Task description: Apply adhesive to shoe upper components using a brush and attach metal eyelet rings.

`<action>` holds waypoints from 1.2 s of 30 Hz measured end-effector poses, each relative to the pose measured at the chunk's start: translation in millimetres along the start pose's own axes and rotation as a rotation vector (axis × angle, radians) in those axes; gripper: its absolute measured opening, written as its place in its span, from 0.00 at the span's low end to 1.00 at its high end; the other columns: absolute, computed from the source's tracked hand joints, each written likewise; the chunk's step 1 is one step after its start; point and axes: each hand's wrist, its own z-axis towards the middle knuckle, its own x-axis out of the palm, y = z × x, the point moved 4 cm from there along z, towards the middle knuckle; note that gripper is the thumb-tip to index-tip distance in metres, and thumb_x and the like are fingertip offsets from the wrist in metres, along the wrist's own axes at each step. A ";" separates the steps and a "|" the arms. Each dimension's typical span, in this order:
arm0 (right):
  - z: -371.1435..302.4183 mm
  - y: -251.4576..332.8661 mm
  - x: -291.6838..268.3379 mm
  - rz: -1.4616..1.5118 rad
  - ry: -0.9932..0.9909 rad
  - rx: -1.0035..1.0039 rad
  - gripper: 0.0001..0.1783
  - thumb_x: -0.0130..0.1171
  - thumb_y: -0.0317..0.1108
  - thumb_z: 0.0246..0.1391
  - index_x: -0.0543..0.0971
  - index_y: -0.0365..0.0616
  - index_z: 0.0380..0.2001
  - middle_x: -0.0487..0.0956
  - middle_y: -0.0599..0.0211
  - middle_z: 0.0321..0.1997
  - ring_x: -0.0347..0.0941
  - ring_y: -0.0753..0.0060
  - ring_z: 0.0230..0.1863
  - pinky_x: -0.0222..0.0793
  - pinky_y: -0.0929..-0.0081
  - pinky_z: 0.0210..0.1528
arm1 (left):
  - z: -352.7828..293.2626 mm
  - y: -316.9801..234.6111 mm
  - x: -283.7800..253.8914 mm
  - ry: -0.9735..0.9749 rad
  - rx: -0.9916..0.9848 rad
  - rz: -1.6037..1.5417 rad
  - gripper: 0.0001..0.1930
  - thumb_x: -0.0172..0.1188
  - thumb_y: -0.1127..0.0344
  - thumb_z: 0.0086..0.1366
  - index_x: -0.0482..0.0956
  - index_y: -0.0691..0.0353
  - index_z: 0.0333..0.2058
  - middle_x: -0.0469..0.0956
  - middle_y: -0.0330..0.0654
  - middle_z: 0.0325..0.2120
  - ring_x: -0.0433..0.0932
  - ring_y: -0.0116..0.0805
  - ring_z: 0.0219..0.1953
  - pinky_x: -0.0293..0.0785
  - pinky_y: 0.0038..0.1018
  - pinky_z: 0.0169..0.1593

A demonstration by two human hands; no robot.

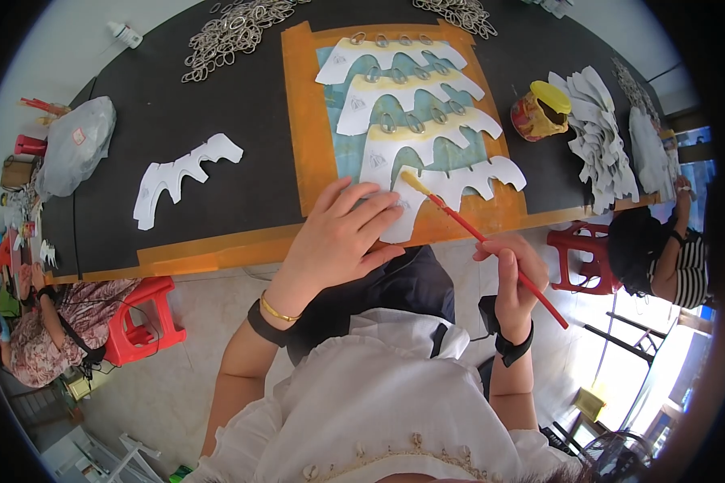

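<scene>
My right hand (514, 272) grips a red-handled brush (464, 223), its yellowish bristles touching the left part of the nearest white cut-out piece (453, 180). My left hand (340, 233) lies with fingers spread at that piece's left end, fingertips on or just beside it. Beyond it, three similar scalloped white pieces overlap in rows, the closest of them (376, 158) with a yellowish coated band. Oval metal rings (415, 123) sit along the bands of these three. All lie on a blue-green sheet (328, 101) edged with orange-brown tape (302, 121).
A stained jar with a yellow rim (537, 117) stands right of the sheet, beside a heap of white cut-outs (594, 137). Metal rings (238, 36) are piled at the far edge. Loose cut-outs (181, 175) and a plastic bag (76, 149) lie left. People sit at both sides.
</scene>
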 end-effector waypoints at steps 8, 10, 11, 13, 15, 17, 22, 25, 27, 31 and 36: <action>-2.5 -1.4 -6.3 0.033 -0.046 -0.002 0.10 0.50 0.25 0.62 0.80 0.33 0.32 0.82 0.57 0.31 0.78 0.68 0.29 0.70 0.75 0.33 | -0.1 0.1 1.3 -0.007 0.005 -0.006 0.23 0.71 0.53 0.53 0.80 0.56 0.46 0.76 0.34 0.52 0.71 0.39 0.56 0.64 0.44 0.62; -2.0 -4.8 -3.9 0.008 -0.051 0.003 0.11 0.49 0.25 0.62 0.80 0.33 0.32 0.82 0.57 0.31 0.78 0.68 0.29 0.70 0.75 0.33 | -0.3 -0.4 1.5 -0.008 0.008 -0.008 0.23 0.71 0.53 0.53 0.80 0.56 0.46 0.76 0.34 0.52 0.71 0.39 0.56 0.64 0.44 0.62; -1.9 -6.1 -3.4 -0.019 -0.056 0.008 0.11 0.49 0.25 0.62 0.80 0.33 0.32 0.81 0.57 0.30 0.78 0.67 0.28 0.70 0.75 0.33 | -0.5 -0.4 0.7 -0.008 0.006 -0.001 0.23 0.71 0.53 0.53 0.80 0.56 0.45 0.76 0.34 0.52 0.71 0.38 0.56 0.64 0.44 0.62; -2.7 -2.6 -4.6 -0.016 -0.047 0.003 0.11 0.48 0.26 0.62 0.80 0.33 0.32 0.81 0.57 0.30 0.78 0.68 0.28 0.70 0.75 0.33 | -0.5 0.0 0.4 -0.008 0.005 0.004 0.23 0.71 0.53 0.53 0.80 0.56 0.45 0.76 0.34 0.52 0.71 0.38 0.56 0.64 0.44 0.62; -3.5 -1.3 -5.6 -0.013 -0.038 -0.003 0.12 0.48 0.26 0.62 0.80 0.33 0.31 0.81 0.57 0.30 0.78 0.68 0.28 0.70 0.75 0.32 | -0.1 -0.2 0.5 -0.010 0.010 0.003 0.23 0.71 0.53 0.53 0.80 0.56 0.45 0.76 0.34 0.52 0.71 0.38 0.56 0.64 0.44 0.62; -3.8 -2.2 -8.3 0.033 -0.068 0.005 0.12 0.48 0.26 0.62 0.80 0.33 0.31 0.81 0.57 0.29 0.78 0.68 0.28 0.70 0.75 0.32 | -0.6 0.5 1.4 -0.011 0.009 0.002 0.23 0.71 0.53 0.53 0.80 0.56 0.45 0.76 0.34 0.52 0.71 0.38 0.56 0.64 0.44 0.62; -2.9 -3.8 -4.2 -0.006 -0.044 0.005 0.14 0.46 0.28 0.64 0.79 0.32 0.32 0.81 0.57 0.29 0.78 0.68 0.28 0.70 0.75 0.33 | -1.2 0.5 0.9 -0.014 0.005 0.004 0.23 0.71 0.53 0.53 0.80 0.55 0.45 0.77 0.34 0.52 0.71 0.38 0.56 0.64 0.44 0.62; -2.8 -2.6 -3.1 -0.015 -0.026 -0.006 0.16 0.45 0.31 0.66 0.78 0.32 0.32 0.80 0.56 0.29 0.78 0.67 0.29 0.71 0.74 0.34 | -0.4 -0.5 1.2 -0.001 0.004 0.004 0.23 0.71 0.53 0.53 0.80 0.55 0.46 0.77 0.34 0.51 0.71 0.38 0.56 0.64 0.44 0.62; -2.1 -3.2 -1.8 -0.025 -0.041 -0.001 0.16 0.45 0.31 0.66 0.78 0.32 0.32 0.81 0.56 0.29 0.78 0.67 0.29 0.70 0.74 0.34 | 0.1 -1.2 0.7 -0.013 0.008 0.003 0.23 0.71 0.53 0.53 0.80 0.55 0.45 0.77 0.34 0.51 0.72 0.38 0.56 0.65 0.44 0.61; -1.4 -1.8 -2.8 -0.026 -0.007 0.002 0.16 0.45 0.31 0.66 0.79 0.32 0.32 0.81 0.56 0.29 0.79 0.67 0.29 0.71 0.74 0.35 | -1.1 -1.0 1.2 -0.016 0.004 0.003 0.23 0.71 0.54 0.53 0.80 0.55 0.45 0.77 0.34 0.51 0.72 0.38 0.55 0.65 0.43 0.61; 0.4 -0.1 -1.4 -0.006 -0.058 0.002 0.16 0.45 0.31 0.66 0.79 0.32 0.31 0.81 0.56 0.29 0.78 0.66 0.29 0.72 0.73 0.36 | 0.0 0.3 1.6 -0.012 0.007 0.000 0.23 0.71 0.54 0.53 0.80 0.56 0.45 0.77 0.34 0.51 0.72 0.38 0.55 0.65 0.43 0.61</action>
